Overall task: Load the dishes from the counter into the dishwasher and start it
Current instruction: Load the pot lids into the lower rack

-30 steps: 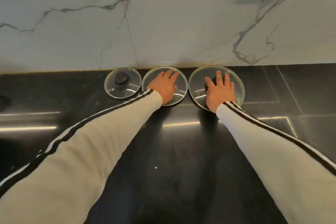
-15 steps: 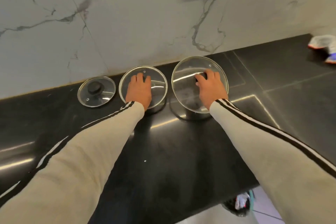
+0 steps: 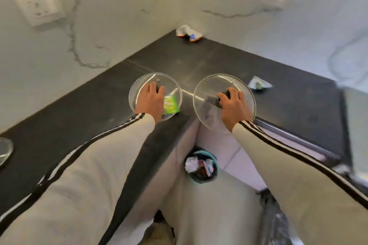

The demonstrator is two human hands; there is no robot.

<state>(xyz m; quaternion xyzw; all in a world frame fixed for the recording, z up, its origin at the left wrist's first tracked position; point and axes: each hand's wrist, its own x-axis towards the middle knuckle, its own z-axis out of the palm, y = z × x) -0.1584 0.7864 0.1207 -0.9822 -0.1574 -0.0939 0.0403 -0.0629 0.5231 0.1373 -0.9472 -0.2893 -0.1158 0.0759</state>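
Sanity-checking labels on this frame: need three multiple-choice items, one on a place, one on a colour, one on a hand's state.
1. Where is the waste bin?
A) in a sink
B) on a shelf
C) on the floor, below the counter edge

2. What colour is the packet seen through the smaller glass lid?
A) green
B) red
C) blue

3. What is the right hand doing?
A) lying flat on the counter
B) gripping the knob of the larger glass lid
C) hanging empty

Answers:
1 C: the bin shows on the pale floor between the two sleeves, lower than the counter.
2 A: bright green shows through the glass beside the left hand.
3 B: its fingers curl round the dark knob at the lid's middle.
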